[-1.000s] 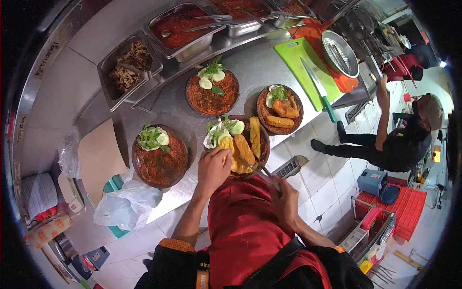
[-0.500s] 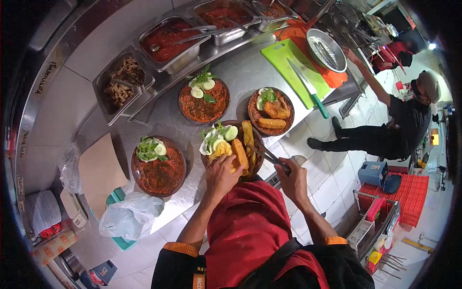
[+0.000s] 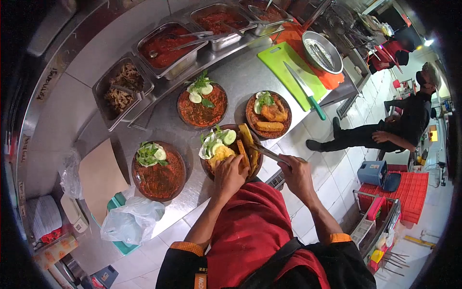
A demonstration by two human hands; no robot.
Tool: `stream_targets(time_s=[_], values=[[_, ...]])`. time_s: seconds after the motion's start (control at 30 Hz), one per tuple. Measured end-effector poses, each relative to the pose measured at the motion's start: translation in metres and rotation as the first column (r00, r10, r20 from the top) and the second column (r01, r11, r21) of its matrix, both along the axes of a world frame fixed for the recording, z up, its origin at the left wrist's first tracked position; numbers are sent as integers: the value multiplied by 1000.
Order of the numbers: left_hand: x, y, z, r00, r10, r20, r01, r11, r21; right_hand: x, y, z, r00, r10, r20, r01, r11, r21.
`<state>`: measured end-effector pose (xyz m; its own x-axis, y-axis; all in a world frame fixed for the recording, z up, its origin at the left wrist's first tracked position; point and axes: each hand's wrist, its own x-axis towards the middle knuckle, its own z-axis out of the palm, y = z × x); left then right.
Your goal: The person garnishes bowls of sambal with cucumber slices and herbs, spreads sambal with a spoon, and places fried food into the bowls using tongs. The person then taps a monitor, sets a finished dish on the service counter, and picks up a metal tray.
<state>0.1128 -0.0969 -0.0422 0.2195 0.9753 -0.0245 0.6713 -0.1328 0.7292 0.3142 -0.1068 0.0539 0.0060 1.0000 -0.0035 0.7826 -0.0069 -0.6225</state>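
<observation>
My left hand (image 3: 230, 176) bends its fingers over the near side of a clay dish (image 3: 208, 169), closed on fried food there. Under the fingers lie a yellow fried piece (image 3: 222, 153) and a brown fried slab (image 3: 242, 150) tilted on its edge. My right hand (image 3: 296, 173) grips metal tongs (image 3: 272, 154), whose tips reach into the dish's right side beside long fried strips (image 3: 247, 135). Cucumber slices (image 3: 230, 137) and green leaves sit at the dish's far left. What exactly the left fingertips press is partly hidden.
Other sambal-covered dishes (image 3: 161, 179), (image 3: 202, 111) and a dish with fried pieces (image 3: 270, 126) surround mine. Beyond are steel trays (image 3: 169, 73), a green cutting board (image 3: 281, 60) with a knife (image 3: 299, 81) and a metal pan (image 3: 332, 42). A co-worker (image 3: 409, 123) stands right.
The brown slab has tipped from lying flat onto its edge. My left fingers have shifted right and the tongs have turned flatter. The co-worker's arm has withdrawn from the metal pan.
</observation>
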Motion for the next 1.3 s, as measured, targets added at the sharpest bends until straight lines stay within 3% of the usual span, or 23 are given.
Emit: stream_targets(time_s=[0.07,0.2,0.3,0.53,0.67,0.8,0.87,1.0,1.1,1.13,1.2,1.3], values=[[3,1,7,999,5,-53,-7,999,-41,4,4,-8,997,65,31,-66,998,21],[-2,-2,-4,998,56,-13,-55,998,37,-8,-1,11,997,3,80,-4,1000,17],[-5,-3,-7,996,79,-44,-80,996,-35,0,-10,16,992,-57,-110,19,948,-318],[-6,-2,2,996,92,-17,-92,995,24,3,-20,-9,970,-175,-170,104,926,-362],[-5,-4,-8,998,68,-11,-68,997,33,-1,-17,-18,985,-153,-78,113,918,-379],[-4,-2,-10,999,33,16,-32,999,-30,4,-21,-21,956,-223,-189,138,915,-380],[-2,-2,-19,1000,-23,21,22,998,54,-1,-20,-7,947,-245,-207,151,911,-384],[-4,2,-6,995,6,-98,4,994,105,-9,-20,0,988,-139,-64,112,941,-321],[-13,0,7,987,160,-3,-146,909,390,-5,-23,0,993,-80,-88,55,965,-257],[-15,1,12,987,158,-4,-144,909,390,-5,-25,0,989,-58,-138,31,982,-189],[-18,-4,23,967,224,118,-252,908,336,-7,-23,-2,996,-11,-93,-11,972,-235],[-26,-9,20,962,214,172,-260,909,325,-5,-21,7,995,92,-44,-100,967,-233]])
